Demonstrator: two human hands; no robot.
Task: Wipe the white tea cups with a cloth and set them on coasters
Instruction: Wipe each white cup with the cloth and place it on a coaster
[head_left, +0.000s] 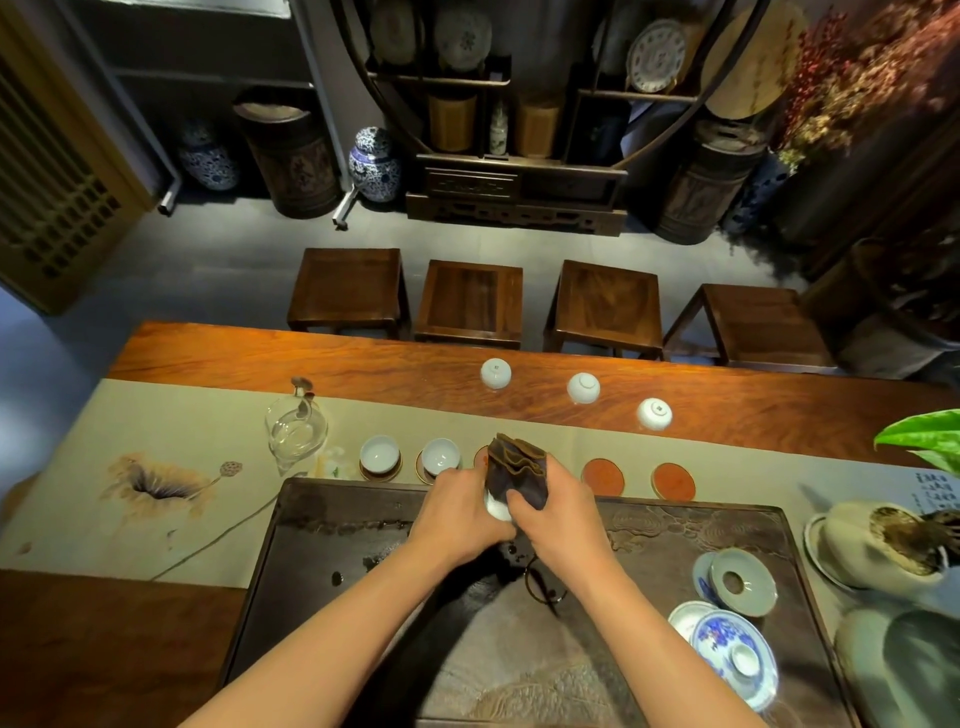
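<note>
So both hands are busy in the middle of the frame, right over the far edge of the dark tea tray (322, 525). The left hand (457, 512) is wrapped around a white cup (497, 506), only a small bit of white peeking out between the two hands. The right hand (558, 506) is closed on a dark cloth (514, 473) with a brownish trim, which is bunched up over the cup and sticks up above the fingers.

Just left of the hands, two white cups are sitting upright on coasters: the first cup (380, 453) and the second cup (440, 456), side by side on the beige runner (156, 415). A third coaster (482, 456) is mostly hidden behind the cloth. To the right of the hands, two orange-red coasters are bare: one (602, 476) near the hands and another (673, 481) further right.

Further up, on the bare wood of the table (311, 358), three more white cups sit upside down in a slanting line: left one (495, 373), middle one (583, 387), right one (654, 413).

A glass pitcher (295, 434) stands at the left end of the coaster row. At the lower right of the tray there's a blue-and-white lidded bowl (735, 657) and a pale saucer-like piece (742, 582).
</note>
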